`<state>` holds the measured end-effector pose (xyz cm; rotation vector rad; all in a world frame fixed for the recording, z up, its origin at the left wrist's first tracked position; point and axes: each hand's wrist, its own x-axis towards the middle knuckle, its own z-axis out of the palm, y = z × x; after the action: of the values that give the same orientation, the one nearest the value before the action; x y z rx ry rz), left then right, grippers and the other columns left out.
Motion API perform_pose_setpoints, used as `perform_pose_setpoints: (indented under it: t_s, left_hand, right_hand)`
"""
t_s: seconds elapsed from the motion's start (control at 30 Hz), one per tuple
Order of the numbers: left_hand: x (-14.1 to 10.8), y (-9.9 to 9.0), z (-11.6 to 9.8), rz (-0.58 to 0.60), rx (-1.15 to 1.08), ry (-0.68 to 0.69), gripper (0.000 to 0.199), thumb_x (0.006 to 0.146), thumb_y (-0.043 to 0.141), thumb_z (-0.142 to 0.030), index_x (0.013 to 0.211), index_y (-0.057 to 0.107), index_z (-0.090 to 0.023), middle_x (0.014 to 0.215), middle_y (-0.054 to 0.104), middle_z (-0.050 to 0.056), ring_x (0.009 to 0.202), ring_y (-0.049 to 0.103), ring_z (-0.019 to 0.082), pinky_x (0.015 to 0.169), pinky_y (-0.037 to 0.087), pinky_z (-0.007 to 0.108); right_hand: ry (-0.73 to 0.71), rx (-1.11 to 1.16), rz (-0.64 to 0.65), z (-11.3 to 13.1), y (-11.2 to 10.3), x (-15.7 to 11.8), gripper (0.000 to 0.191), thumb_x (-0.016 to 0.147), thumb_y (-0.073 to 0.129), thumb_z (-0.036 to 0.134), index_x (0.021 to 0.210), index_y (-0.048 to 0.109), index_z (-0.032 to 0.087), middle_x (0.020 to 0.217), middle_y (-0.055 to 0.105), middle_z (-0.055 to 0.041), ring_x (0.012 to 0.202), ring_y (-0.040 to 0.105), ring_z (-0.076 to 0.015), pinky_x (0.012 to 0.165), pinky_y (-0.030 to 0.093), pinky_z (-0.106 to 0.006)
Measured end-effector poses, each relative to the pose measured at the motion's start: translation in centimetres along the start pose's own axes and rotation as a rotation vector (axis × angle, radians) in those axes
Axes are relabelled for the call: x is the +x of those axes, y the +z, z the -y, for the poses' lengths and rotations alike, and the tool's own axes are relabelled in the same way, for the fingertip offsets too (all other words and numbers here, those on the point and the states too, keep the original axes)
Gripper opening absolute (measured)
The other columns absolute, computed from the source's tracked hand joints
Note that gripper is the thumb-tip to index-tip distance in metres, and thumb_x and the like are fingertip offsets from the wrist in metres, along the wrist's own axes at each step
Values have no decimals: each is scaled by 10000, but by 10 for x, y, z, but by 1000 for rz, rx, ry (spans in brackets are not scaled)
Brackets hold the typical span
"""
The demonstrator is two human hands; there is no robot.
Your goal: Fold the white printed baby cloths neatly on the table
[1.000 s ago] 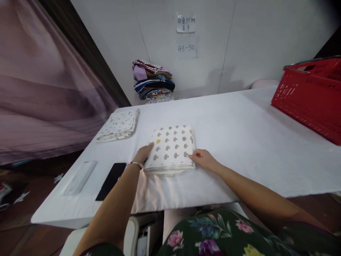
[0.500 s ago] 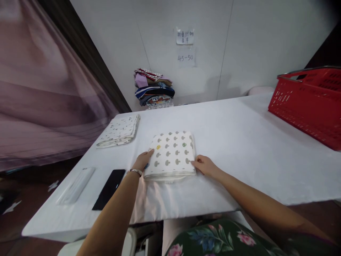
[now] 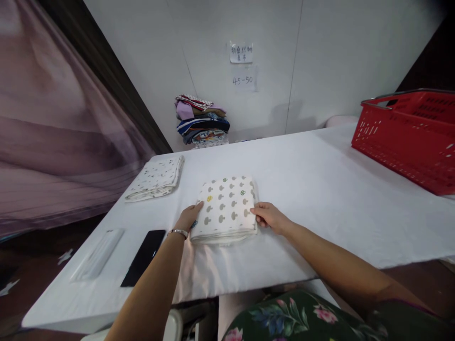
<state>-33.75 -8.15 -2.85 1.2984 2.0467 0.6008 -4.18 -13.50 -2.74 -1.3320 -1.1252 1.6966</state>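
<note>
In the upper middle of the frame, a small white rectangular paper sign (image 3: 241,53) stands on the smooth pale grey wall (image 3: 320,57), bearing two rows of dark handwritten Chinese characters; the upper row appears to begin with 折叠 and the shorter lower row appears to read 桌布, while the remaining strokes are too blurred to tell. Directly below it, a second pale rectangular paper sign (image 3: 244,79), on the same wall, carries the larger handwritten figures "45-50", clearly legible.

The phone (image 3: 142,256) lies left of the nearer cloth (image 3: 223,208) — basket (image 3: 405,137) far right
</note>
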Motion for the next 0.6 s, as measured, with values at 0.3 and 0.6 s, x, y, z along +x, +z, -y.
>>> perform_pose_setpoints:
  t_s: [0.3, 0.6]
  left_hand:
    - [-2, -1, 0, 104, -190, -84, 464, 715, 561, -552, 925, 635, -145, 997, 685, 120, 900, 647, 232, 692, 510, 263]
    - [-3, -2, -2, 96, -148, -89, 442, 732, 541, -546, 899, 646, -150, 982, 688, 121, 911, 647, 243, 718, 517, 278]
  right_hand:
    - [-59, -352, -120, -19, -13, 13, 171, 726, 601, 285, 650, 481, 190, 465, 497, 59, 365, 418, -71, 390, 304, -201]
    - [-151, -354, -222, -26, -12, 20, 242, 699, 633, 369, 685, 460, 200, 553, 513, 50, 478, 472, -96, 454, 336, -209]
